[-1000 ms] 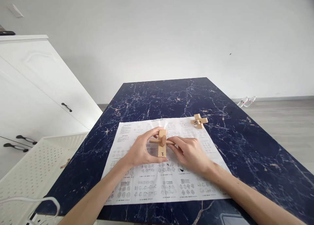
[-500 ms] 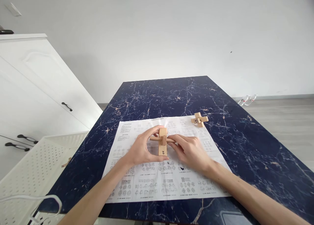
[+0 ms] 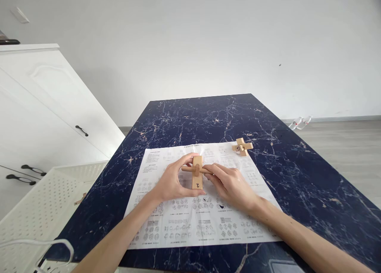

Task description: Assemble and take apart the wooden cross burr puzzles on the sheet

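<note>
My left hand grips a wooden block marked "2", thumb at its near end and fingers at its far end. Crossing the block from side to side is a thin wooden rod, and a rounded wooden piece shows where they meet. My right hand pinches the rod's right end between thumb and fingers. Both hands are over a printed instruction sheet with many small diagrams. A cross-shaped wooden puzzle with a letter on it rests at the sheet's far right corner.
The sheet lies on a dark blue marbled table. To the left stand a white perforated basket with a small wooden piece in it, a white cable and a white cabinet. Clear bottles are on the floor at right.
The rounded piece at the block's middle has turned and now looks flatter against the block. Both hands keep their hold in nearly the same place.
</note>
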Motion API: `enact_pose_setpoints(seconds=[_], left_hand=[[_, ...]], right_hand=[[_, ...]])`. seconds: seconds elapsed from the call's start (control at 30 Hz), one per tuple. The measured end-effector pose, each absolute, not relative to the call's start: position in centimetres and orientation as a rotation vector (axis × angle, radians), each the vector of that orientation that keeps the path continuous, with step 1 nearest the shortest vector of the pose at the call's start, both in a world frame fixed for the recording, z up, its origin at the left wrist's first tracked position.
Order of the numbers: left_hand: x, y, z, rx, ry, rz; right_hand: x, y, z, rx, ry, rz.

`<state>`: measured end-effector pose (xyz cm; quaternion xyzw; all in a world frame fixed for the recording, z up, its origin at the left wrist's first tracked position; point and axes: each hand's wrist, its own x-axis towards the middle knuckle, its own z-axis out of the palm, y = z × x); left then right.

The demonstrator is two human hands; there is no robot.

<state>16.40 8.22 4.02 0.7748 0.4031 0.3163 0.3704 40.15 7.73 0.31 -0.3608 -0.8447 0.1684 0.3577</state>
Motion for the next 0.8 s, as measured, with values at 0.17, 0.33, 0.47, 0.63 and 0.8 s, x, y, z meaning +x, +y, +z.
enact_pose_setpoints(seconds=[0.17,0.33,0.47,0.63,0.8], left_hand=[[16.22,8.26,3.9,1.985,1.021,0.815],[16.17,8.26,4.01,1.979,0.999,0.81],[16.18,8.22,4.17,1.974,1.002,0.8],[16.12,8.16,4.16,1.982,1.001,0.799],[16.07,8.18,4.09,1.985,0.986,0.811]], right_hand=[[40.38,7.81,0.25,-0.894,-2.178,0.488],[40.59,7.97,0.14,-0.88,-2.189,0.49],[40.67,8.05,0.21,-0.841,-2.178,0.517],[40.69,8.08,0.29,-0.804,-2.187,0.481],[40.73,8.02,0.28,-0.811,-2.188,0.495]])
